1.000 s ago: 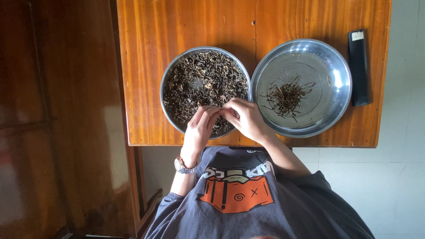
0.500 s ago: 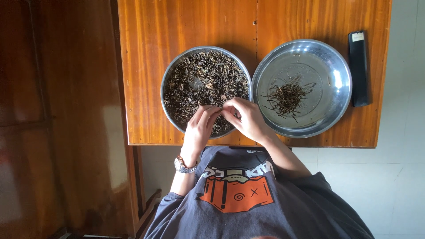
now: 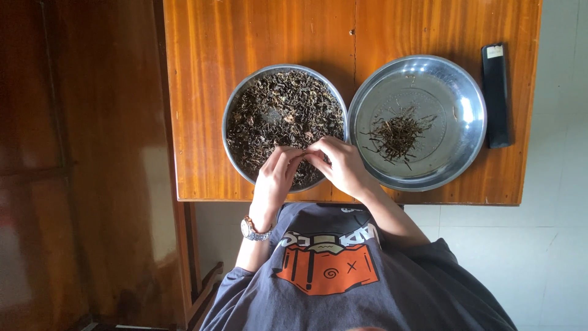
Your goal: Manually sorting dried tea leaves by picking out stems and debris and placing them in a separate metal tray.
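Observation:
Two round steel bowls stand side by side on a small wooden table (image 3: 202, 92). The left bowl (image 3: 236, 98) is heaped with dark dried leaves (image 3: 282, 110). The right bowl (image 3: 471, 92) holds only a small pile of thin dark stems (image 3: 398, 135) at its middle. My left hand (image 3: 275, 178) and my right hand (image 3: 340, 165) meet over the near edge of the left bowl, fingertips pinched together on a small bit of the dried leaves. A wristwatch (image 3: 254, 230) sits on my left wrist.
A flat black rectangular object (image 3: 496, 95) lies at the table's right edge, beside the right bowl. Dark wooden furniture (image 3: 79, 165) fills the left side. Pale tiled floor (image 3: 551, 245) shows to the right and below the table. My grey printed shirt (image 3: 343, 282) is at the bottom.
Hardly anything differs; both hands stay together over the near edge of the left bowl, with only slight finger movement.

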